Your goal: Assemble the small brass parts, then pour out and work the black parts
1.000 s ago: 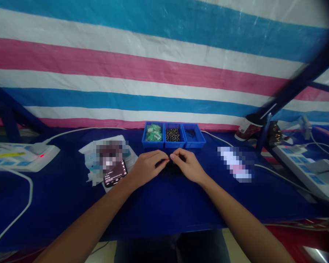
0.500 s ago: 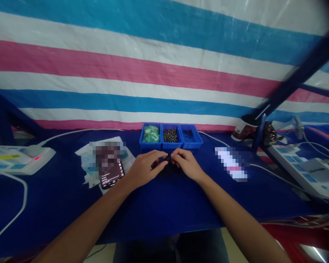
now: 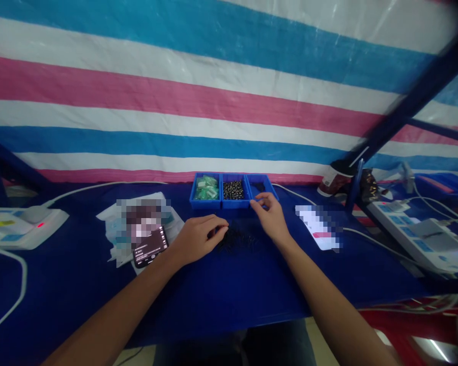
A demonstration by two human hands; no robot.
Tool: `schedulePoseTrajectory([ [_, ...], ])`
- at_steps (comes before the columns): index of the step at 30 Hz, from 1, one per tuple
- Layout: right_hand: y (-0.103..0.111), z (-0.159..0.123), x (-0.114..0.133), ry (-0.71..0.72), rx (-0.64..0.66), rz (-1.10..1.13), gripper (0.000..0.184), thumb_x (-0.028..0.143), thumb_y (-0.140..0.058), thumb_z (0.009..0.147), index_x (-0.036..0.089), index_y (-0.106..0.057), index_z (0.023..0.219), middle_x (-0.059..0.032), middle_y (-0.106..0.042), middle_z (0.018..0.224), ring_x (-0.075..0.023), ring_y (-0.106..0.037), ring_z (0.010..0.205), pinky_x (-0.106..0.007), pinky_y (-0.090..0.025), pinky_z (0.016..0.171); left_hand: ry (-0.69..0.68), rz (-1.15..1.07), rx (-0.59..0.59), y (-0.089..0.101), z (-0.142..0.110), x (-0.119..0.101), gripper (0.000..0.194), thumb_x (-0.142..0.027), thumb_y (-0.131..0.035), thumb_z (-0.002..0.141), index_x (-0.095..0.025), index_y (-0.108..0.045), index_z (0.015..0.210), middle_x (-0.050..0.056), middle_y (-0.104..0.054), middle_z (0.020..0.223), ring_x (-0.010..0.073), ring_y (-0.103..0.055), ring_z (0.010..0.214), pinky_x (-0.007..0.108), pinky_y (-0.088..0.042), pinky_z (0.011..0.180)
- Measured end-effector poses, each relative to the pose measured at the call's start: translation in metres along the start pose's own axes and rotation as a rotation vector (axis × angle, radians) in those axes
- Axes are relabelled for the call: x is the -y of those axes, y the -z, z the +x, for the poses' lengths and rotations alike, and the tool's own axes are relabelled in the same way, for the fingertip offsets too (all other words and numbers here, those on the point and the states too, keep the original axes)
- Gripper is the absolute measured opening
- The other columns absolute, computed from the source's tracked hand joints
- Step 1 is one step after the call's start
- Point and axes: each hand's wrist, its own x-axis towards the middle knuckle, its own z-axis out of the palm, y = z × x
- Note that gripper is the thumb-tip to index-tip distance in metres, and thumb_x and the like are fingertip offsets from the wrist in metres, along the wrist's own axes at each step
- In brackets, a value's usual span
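Observation:
My left hand [image 3: 204, 238] is closed, thumb and index fingertips pinched together at the edge of a loose pile of small, thin black pieces [image 3: 234, 240]. Whatever it pinches is too small to make out. At the front of the right-hand blue bin [image 3: 275, 191], my right hand [image 3: 270, 216] is raised with its fingers curled and the tips close together; I cannot see what is in them. Small black-and-brass parts [image 3: 233, 190] fill the middle bin, and green-and-clear packets [image 3: 206, 188] lie in the left one.
A lit phone [image 3: 150, 249] rests on plastic packaging at left, and another bright screen [image 3: 318, 229] lies at right. Power strips [image 3: 26, 229] with white cables stand at both sides. A cup [image 3: 335, 179] stands by the blue frame, before a striped sheet.
My hands have come apart. The right hand has moved up and right to the right-hand bin, uncovering the black pile. My left hand's fingertips have closed together, and the view has shifted slightly.

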Motion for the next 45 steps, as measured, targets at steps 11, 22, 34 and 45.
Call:
schedulePoseTrajectory([
  [11,-0.005,-0.010,-0.008,0.320,0.518,-0.581,0.020,0.027,-0.060,0.090,0.020,-0.072,0.103,-0.0086,-0.065,0.100,-0.0210,-0.059,0.095,-0.035,-0.042,0.087,0.006,0.022,0.013,0.000,0.000,0.002,0.018,-0.027,-0.050,0.095,-0.019,-0.065,0.102,0.001,-0.067,0.083,0.0109,-0.059,0.066,0.026,-0.047,0.065],
  [22,-0.004,-0.007,-0.004,0.272,0.487,-0.511,0.011,0.021,-0.059,0.089,0.020,-0.069,0.088,-0.0046,-0.065,0.089,-0.0175,-0.058,0.083,-0.031,-0.041,0.077,0.003,0.013,0.020,0.000,0.001,0.000,0.018,-0.027,-0.050,0.095,-0.019,-0.066,0.099,0.001,-0.067,0.080,0.0102,-0.059,0.063,0.024,-0.047,0.061],
  [34,-0.006,-0.017,0.018,0.025,0.592,-0.008,0.021,0.039,-0.063,0.086,0.019,-0.064,0.084,-0.0003,-0.063,0.079,-0.0137,-0.053,0.069,-0.027,-0.039,0.064,0.043,0.013,-0.016,-0.005,-0.001,0.006,0.021,-0.035,-0.056,0.093,-0.022,-0.064,0.108,0.001,-0.066,0.088,0.0110,-0.058,0.067,0.026,-0.048,0.066],
  [45,-0.018,-0.024,0.024,-0.032,0.570,0.169,0.027,0.043,-0.071,0.079,0.017,-0.064,0.077,0.0020,-0.060,0.064,-0.0111,-0.051,0.059,-0.025,-0.037,0.056,0.016,-0.027,-0.022,-0.005,0.000,0.004,0.014,-0.034,-0.059,0.092,-0.021,-0.065,0.095,-0.001,-0.062,0.078,0.0088,-0.054,0.064,0.024,-0.044,0.062],
])
